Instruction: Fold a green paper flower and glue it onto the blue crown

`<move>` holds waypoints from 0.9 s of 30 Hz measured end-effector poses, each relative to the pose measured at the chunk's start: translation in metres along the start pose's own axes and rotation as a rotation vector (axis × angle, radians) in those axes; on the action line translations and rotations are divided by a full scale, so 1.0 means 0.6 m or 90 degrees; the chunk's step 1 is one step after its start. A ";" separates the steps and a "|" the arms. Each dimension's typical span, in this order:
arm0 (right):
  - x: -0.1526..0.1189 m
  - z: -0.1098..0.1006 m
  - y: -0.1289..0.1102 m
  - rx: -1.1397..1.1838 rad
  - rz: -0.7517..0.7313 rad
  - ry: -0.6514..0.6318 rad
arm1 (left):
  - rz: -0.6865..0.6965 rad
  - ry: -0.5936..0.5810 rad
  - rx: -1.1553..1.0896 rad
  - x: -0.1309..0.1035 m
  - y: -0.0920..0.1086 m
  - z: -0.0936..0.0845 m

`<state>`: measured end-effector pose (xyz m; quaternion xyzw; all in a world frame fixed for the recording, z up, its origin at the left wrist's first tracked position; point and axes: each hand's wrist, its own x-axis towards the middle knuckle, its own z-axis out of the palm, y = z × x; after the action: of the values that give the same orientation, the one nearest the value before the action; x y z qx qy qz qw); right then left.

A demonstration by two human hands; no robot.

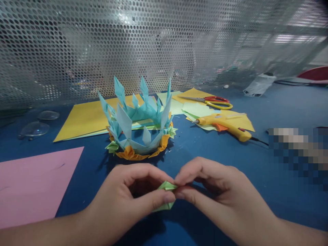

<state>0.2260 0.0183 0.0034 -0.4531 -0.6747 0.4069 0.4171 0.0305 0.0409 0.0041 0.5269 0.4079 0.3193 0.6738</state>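
A small folded piece of light green paper [167, 186] is pinched between both hands near the bottom centre. My left hand [128, 194] grips it between thumb and forefinger, the thumb lying across its front. At its right corner, the thumb and forefinger of my right hand [217, 191] press together on it. Just beyond the hands, a light blue folded-paper crown [139, 145] stands on the blue table [256, 177]. Orange and green folded pieces ring the crown's base.
Yellow sheets [82, 118] lie behind the crown, and a pink sheet [38, 181] is at left. Scissors [217, 100] and a yellow glue gun [225, 124] rest on papers at back right. Clear domed pieces [34, 128] sit back left. Perforated metal [102, 44] rises behind.
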 end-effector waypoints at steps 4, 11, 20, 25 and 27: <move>-0.002 0.000 0.006 0.015 -0.019 -0.027 | 0.035 0.006 0.034 -0.001 -0.005 -0.002; 0.004 0.004 0.004 0.047 0.013 0.013 | 0.065 0.031 0.011 -0.002 -0.009 -0.004; 0.006 0.003 0.003 0.044 0.037 0.041 | 0.138 0.071 0.035 -0.003 0.004 0.000; 0.001 0.004 0.003 0.014 -0.032 0.075 | 0.247 0.075 0.070 0.004 0.007 -0.001; -0.001 0.005 0.005 -0.009 -0.028 0.064 | 0.205 0.053 0.024 0.007 0.008 0.000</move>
<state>0.2240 0.0180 -0.0002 -0.4610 -0.6657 0.3696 0.4557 0.0325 0.0455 0.0082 0.5843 0.3520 0.4367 0.5865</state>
